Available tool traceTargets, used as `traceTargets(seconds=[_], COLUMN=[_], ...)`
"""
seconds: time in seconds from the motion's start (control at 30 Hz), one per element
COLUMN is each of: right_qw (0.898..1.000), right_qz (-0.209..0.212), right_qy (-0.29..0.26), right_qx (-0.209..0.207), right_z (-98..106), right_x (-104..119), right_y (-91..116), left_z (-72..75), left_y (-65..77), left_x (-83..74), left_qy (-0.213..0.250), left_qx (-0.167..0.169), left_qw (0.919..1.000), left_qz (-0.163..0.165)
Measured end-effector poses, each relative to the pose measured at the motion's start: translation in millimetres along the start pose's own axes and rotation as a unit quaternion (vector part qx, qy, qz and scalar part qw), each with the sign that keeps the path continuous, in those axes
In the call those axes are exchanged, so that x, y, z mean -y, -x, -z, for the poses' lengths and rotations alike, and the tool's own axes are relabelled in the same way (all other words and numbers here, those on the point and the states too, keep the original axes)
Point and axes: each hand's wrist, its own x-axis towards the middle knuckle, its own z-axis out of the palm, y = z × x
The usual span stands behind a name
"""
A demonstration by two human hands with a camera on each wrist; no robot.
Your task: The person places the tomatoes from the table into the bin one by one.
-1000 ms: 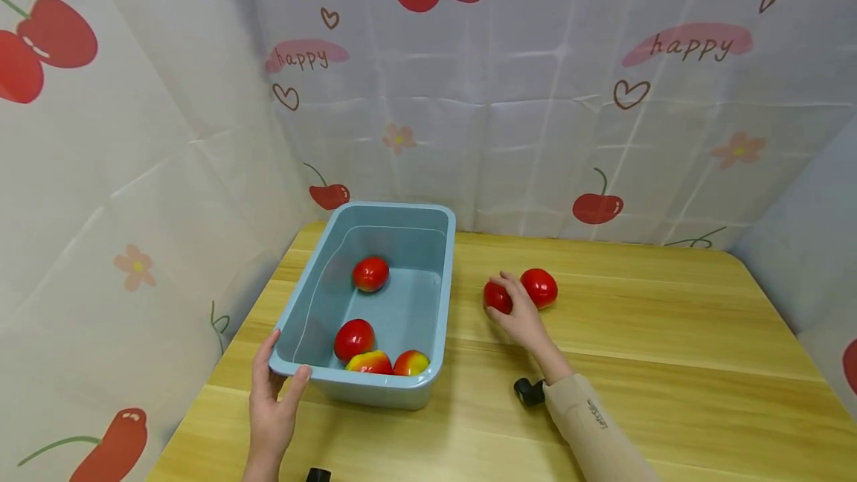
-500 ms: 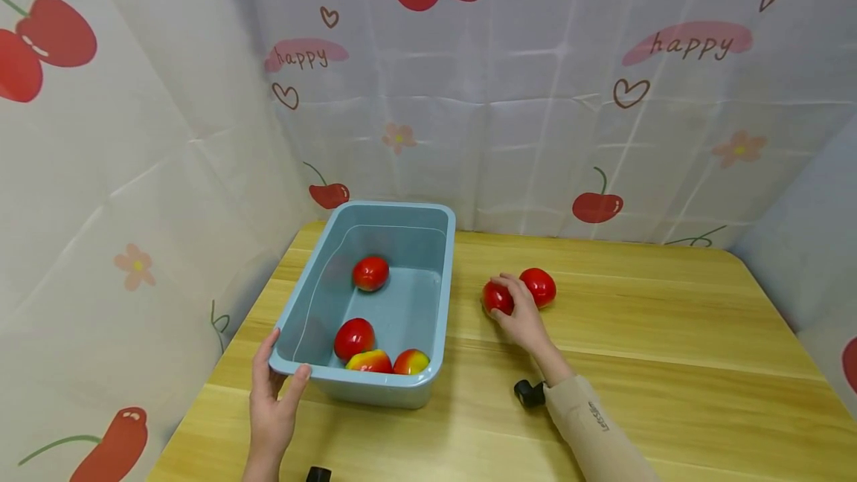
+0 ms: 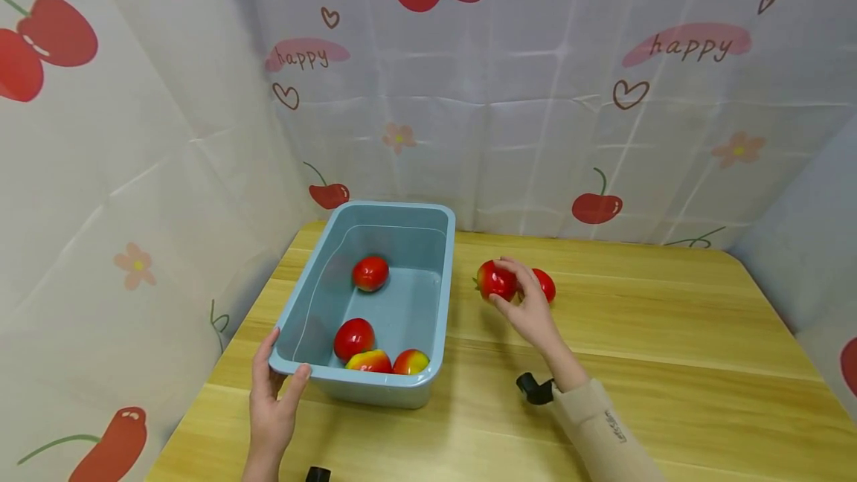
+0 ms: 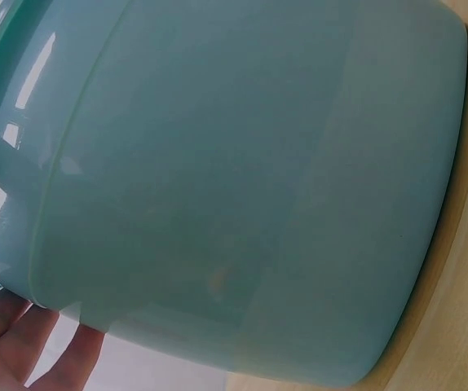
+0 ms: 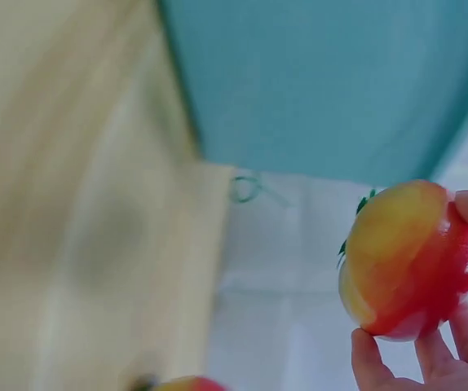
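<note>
My right hand (image 3: pixel 535 316) holds a shiny red-and-yellow fruit (image 3: pixel 497 283) with a green leafy top, thumb and fingers around it. In the right wrist view the fruit (image 5: pixel 409 257) shows its yellow side and hangs above the table. Just behind that hand, a second red fruit (image 3: pixel 545 285) rests on the table, partly hidden. My left hand (image 3: pixel 271 411) grips the near left corner of a blue plastic bin (image 3: pixel 364 375), thumb at the front rim, fingers at the left side. Inside the bin lie several fruits, among them a red one (image 3: pixel 370 274) towards the back.
The bin stands on the left of a wooden table (image 3: pixel 643 363), right of it the bare wood. White curtains (image 3: pixel 522 117) printed with cherries enclose the back and sides. A black wrist device (image 3: pixel 534 389) sits by the right cuff, another (image 3: pixel 318 474) at the bottom edge.
My right hand has lifted the nearer fruit off the table and drawn it slightly away from the other one, its green top now showing. My left hand and the bin have not moved.
</note>
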Motion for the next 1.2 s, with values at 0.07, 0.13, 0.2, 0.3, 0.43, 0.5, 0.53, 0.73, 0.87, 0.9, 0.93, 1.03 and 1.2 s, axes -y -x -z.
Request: traceTargets(seconds=[0.07, 0.13, 0.2, 0.3, 0.43, 0.5, 0.53, 0.73, 0.87, 0.9, 0.93, 1.03, 1.2], right_qw=[1.0, 0.999, 0.998, 0.997, 0.995, 0.993, 0.992, 0.985, 0.981, 0.981, 0.98, 0.978, 0.976], right_qz=[0.001, 0.007, 0.009, 0.017, 0.046, 0.067, 0.075, 0.106, 0.117, 0.117, 0.12, 0.125, 0.138], right_qy=[-0.025, -0.046, -0.061, -0.073, -0.089, -0.098, -0.103, -0.13, -0.134, -0.135, -0.134, -0.126, -0.102], right_qx=[-0.009, -0.018, -0.023, -0.025, -0.014, -0.003, 0.003, 0.042, 0.073, 0.081, 0.089, 0.11, 0.132], right_z=[2.5, 4.6, 6.0, 5.9, 0.9, -3.0, -5.9, -19.3, -22.8, -24.0, -25.5, -29.2, -34.8], right_x=[18.0, 37.8, 57.8, 81.0, 98.1, 102.5, 100.1, 103.0, 119.0, 120.5, 120.8, 123.0, 124.9], right_y=[1.4, 3.4, 6.1, 9.7, 13.5, 15.4, 16.0, 22.1, 25.6, 26.2, 26.7, 28.6, 31.8], left_z=[-0.3, -0.6, -0.8, -0.8, -0.4, -0.2, -0.2, -0.8, -1.3, -1.3, -1.3, -1.3, -0.8], left_y=[-0.1, -0.3, -0.4, -0.3, 0.1, 0.2, 0.3, -0.6, -1.5, -1.5, -1.6, -1.3, 0.5], left_x=[0.2, 0.4, 0.4, 0.3, 0.1, 0.0, -0.1, 0.4, 0.7, 0.9, 1.0, 1.2, 0.3], left_qy=[0.003, 0.006, 0.008, 0.006, 0.001, -0.002, -0.002, 0.003, 0.008, 0.011, 0.012, 0.014, 0.018], left_qx=[0.0, 0.001, 0.002, 0.003, 0.0, -0.001, -0.001, -0.002, -0.001, -0.002, -0.002, -0.004, -0.002], left_qw=[1.0, 0.9999, 0.9999, 0.9999, 1.0, 1.0, 1.0, 1.0, 0.9999, 0.9999, 0.9999, 0.9998, 0.9998], left_qz=[-0.005, -0.011, -0.014, -0.013, -0.008, -0.006, -0.006, -0.008, -0.011, -0.012, -0.012, -0.013, -0.013])
